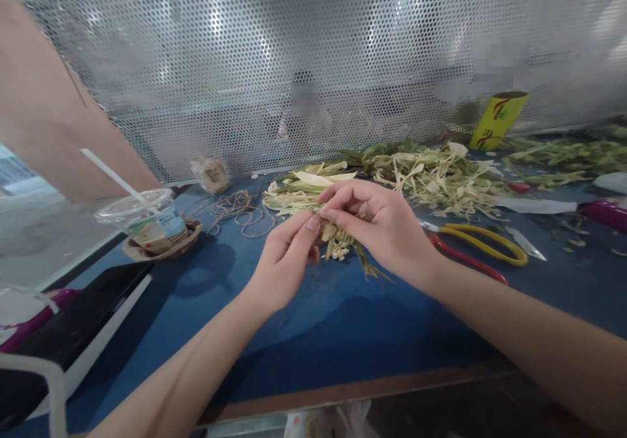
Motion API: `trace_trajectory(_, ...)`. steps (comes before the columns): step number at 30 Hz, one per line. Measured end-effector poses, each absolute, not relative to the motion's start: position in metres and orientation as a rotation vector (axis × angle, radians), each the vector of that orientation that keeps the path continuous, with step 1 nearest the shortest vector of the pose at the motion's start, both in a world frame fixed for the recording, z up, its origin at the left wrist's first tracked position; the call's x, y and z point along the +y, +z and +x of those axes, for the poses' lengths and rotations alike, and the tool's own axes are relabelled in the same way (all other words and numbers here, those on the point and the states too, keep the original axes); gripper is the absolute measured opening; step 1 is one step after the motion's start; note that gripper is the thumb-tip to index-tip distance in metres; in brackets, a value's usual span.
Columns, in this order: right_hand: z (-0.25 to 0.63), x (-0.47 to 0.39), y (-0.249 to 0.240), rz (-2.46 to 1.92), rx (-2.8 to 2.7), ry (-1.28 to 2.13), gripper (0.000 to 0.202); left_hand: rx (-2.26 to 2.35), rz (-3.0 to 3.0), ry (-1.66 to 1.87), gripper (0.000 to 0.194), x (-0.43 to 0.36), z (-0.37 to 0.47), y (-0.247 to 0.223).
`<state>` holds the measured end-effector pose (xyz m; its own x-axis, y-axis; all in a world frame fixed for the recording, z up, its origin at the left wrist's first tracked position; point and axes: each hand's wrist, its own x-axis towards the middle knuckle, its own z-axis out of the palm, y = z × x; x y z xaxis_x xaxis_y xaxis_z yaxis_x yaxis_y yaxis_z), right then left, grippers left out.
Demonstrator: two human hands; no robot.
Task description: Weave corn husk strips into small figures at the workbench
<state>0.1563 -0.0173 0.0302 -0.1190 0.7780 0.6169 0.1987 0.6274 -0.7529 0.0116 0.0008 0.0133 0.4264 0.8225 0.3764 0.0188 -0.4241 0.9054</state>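
Observation:
Thumb and forefinger of my left hand (pixel 287 255) are pinched together above the blue table, meeting the fingertips of my right hand (pixel 392 226). Between the tips shows a small green bit (pixel 317 209), too small to name. Right under the fingers is a clump of cream buds (pixel 337 249), with thin green stems (pixel 369 267) pointing to the right; whether it hangs from the fingers or lies on the table I cannot tell. Just behind my hands are pale, peeled leaf strips (pixel 313 180). Scissors (pixel 482 241) with yellow and red handles lie right of my right hand.
A perforated metal screen (pixel 235 66) closes off the back. Loose twine (pixel 240 211) and a lidded plastic cup (pixel 151 219) with a straw are at left, near a black flat object (pixel 83 320). At right are a purple-handled knife (pixel 602 213), plant trimmings (pixel 441 177) and a yellow tube (pixel 499 121).

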Motion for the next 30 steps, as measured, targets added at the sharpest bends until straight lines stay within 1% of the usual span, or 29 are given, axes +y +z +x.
trace_trajectory(8,0.160,-0.022,0.034,-0.771,-1.767,0.153,0.010,0.700,1.355,1.178,0.029,0.001,0.016,0.016)
trace_trajectory(14,0.169,-0.017,0.036,-0.611,-1.931,0.089,0.008,0.659,1.326,1.149,0.029,-0.003,0.013,0.015)
trace_trajectory(17,0.169,-0.015,0.035,-0.609,-1.878,0.141,0.008,0.627,1.455,1.153,0.030,-0.004,0.008,0.015)
trace_trajectory(22,0.164,-0.020,0.035,-0.670,-1.746,0.418,0.008,0.691,1.801,1.157,0.033,-0.007,0.001,0.017)
trace_trajectory(26,0.164,-0.024,0.034,-0.650,-1.794,0.443,0.011,0.752,1.951,1.116,0.033,-0.007,-0.001,0.020)
trace_trajectory(30,0.163,-0.023,0.032,-0.698,-1.768,0.529,0.009,0.845,2.038,1.170,0.031,-0.006,0.000,0.022)
